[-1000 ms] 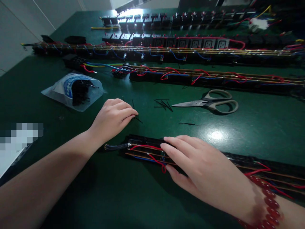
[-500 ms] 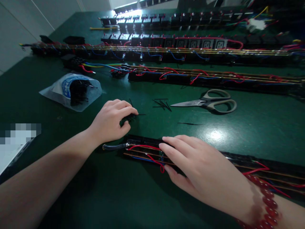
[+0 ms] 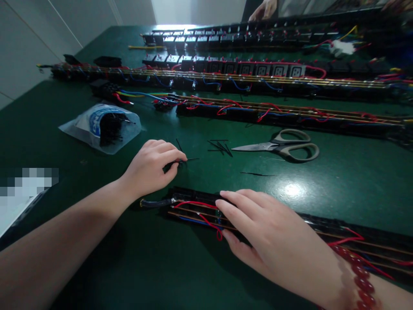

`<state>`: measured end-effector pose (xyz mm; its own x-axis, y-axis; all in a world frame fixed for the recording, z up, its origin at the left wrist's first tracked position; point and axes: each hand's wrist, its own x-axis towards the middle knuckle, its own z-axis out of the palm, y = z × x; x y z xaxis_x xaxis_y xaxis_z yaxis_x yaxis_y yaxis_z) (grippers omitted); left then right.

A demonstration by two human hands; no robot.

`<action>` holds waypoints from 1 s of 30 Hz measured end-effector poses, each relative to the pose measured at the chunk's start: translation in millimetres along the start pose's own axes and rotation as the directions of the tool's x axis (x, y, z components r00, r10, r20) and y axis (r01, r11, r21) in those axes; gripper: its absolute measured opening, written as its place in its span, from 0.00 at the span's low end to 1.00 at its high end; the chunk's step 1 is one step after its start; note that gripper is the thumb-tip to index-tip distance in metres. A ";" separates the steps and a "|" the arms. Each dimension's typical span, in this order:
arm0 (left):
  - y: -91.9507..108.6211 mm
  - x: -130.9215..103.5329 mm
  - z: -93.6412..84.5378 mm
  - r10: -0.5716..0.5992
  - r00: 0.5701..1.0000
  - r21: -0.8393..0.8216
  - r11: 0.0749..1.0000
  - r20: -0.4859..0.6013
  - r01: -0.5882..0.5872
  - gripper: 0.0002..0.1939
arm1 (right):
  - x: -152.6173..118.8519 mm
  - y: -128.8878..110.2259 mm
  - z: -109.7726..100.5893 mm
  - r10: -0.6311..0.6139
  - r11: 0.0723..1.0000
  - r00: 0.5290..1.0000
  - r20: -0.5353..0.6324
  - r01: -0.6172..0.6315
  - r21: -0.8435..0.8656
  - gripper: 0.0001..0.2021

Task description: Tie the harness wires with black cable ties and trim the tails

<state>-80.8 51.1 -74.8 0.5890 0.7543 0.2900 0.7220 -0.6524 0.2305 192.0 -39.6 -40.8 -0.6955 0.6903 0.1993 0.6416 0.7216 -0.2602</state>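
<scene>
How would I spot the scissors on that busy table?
On the green table, look beyond the right hand. The scissors lie just right of a small pile of black strips; their two grey-rimmed handle loops set them apart.

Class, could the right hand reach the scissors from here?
Probably yes: beyond the wired bar under the right hand, only green tabletop and a thin black strand show before the scissors.

One nearest wired strip (image 3: 193,210), one pair of scissors (image 3: 276,146), one bag (image 3: 96,125), one beaded bracelet (image 3: 363,280)

workshop, green workbench (image 3: 151,267), wired strips (image 3: 290,112), scissors (image 3: 277,147)
</scene>
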 end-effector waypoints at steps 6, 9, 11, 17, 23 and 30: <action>0.8 0.1 1.0 -0.001 1.000 0.006 1.000 -0.021 0.001 0.11 | -0.5 -1.0 0.6 0.000 1.000 1.000 0.000 0.000 0.007 0.13; 0.9 0.1 1.6 -0.003 0.999 0.019 1.000 -0.050 0.004 0.11 | -0.8 -0.8 1.0 0.004 1.000 1.000 -0.003 -0.004 0.005 0.13; 0.9 0.3 1.3 -0.010 0.997 0.038 0.999 -0.072 0.012 0.11 | -1.5 -0.4 0.7 0.002 1.000 1.000 -0.006 -0.002 0.003 0.13; 2.3 1.7 -3.9 -0.072 0.985 0.066 0.994 -0.157 0.084 0.07 | -2.1 -0.4 0.0 0.001 1.000 1.000 0.005 -0.001 0.003 0.13; 16.0 -3.8 -11.3 -0.112 0.911 -0.015 0.993 -0.397 0.115 0.04 | 0.2 -0.7 -0.7 0.005 1.000 1.000 0.006 -0.005 0.014 0.13; 43.3 -1.3 -32.8 -0.338 0.924 -0.444 0.866 -0.178 0.231 0.06 | -1.1 3.1 -4.9 0.079 0.978 0.997 0.006 -0.078 0.193 0.12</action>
<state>-62.2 19.4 -34.7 0.2355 0.9045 0.3556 0.5999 -0.4231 0.6790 196.4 -37.9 -37.3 -0.6450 0.7446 0.1722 0.6194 0.6413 -0.4528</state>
